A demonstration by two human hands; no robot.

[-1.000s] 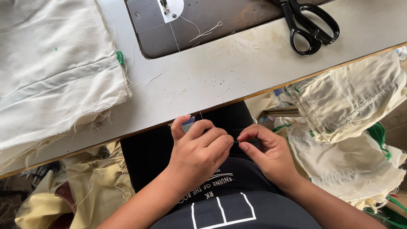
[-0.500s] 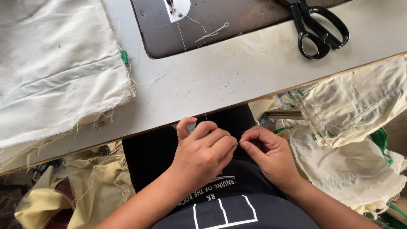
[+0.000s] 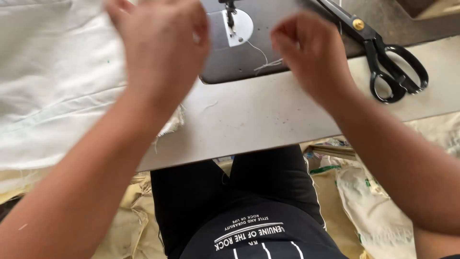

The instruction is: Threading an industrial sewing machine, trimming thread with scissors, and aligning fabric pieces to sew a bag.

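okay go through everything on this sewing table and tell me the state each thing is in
Left hand: raised over the cloth, blurred, grip unclear.
Right hand: raised over the machine bed, fingers curled.
Scissors: closed, lying flat.
White cloth: spread flat, edge frayed.
Thread: loose on the machine bed.

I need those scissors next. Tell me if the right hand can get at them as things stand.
Probably yes. The right hand hovers over the table just left of the black scissors, which lie in the open with their handles toward the person. Nothing sits between them.
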